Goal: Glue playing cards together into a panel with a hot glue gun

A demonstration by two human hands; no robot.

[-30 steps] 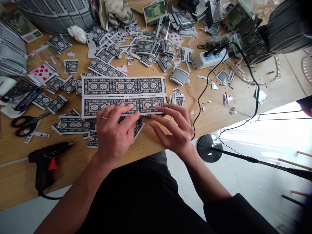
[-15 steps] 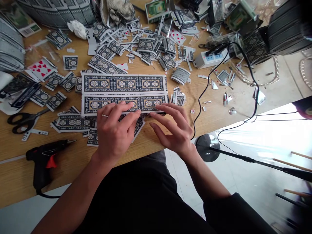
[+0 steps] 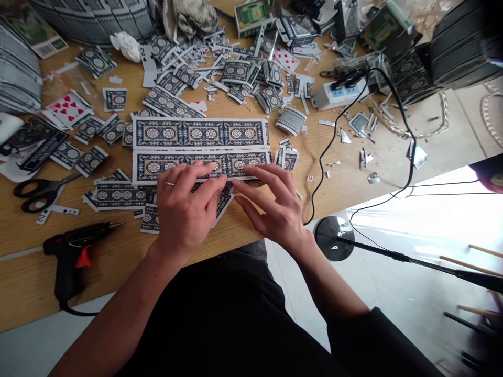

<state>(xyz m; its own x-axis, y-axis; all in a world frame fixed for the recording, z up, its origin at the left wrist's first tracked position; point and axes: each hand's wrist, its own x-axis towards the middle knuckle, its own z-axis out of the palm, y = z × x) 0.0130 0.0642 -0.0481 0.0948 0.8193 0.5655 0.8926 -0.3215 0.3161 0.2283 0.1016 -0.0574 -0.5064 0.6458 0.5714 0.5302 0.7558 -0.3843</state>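
Two long rows of joined playing cards, backs up, lie one behind the other on the wooden table: the far strip (image 3: 202,133) and the near strip (image 3: 157,166). With its fingertips, my left hand (image 3: 188,201) presses flat on the near strip's middle; a ring is on one finger. My right hand (image 3: 273,201) rests spread fingers on the same strip, right of centre, its thumb and index apart close to the near edge. Nothing is gripped in either hand. Cut card pieces (image 3: 118,195) lie partly under the near strip, some hidden by my left hand.
A black glue gun (image 3: 70,251) with a red trigger and black scissors (image 3: 43,193) lie at left. Loose card pieces (image 3: 239,78) heap up behind the strips. A white power strip (image 3: 341,93) with black cords stands at right, above a lamp base (image 3: 335,238) near the floor.
My right hand has slid slightly left along the near strip, toward my left hand. My left hand stays in place on the cards.
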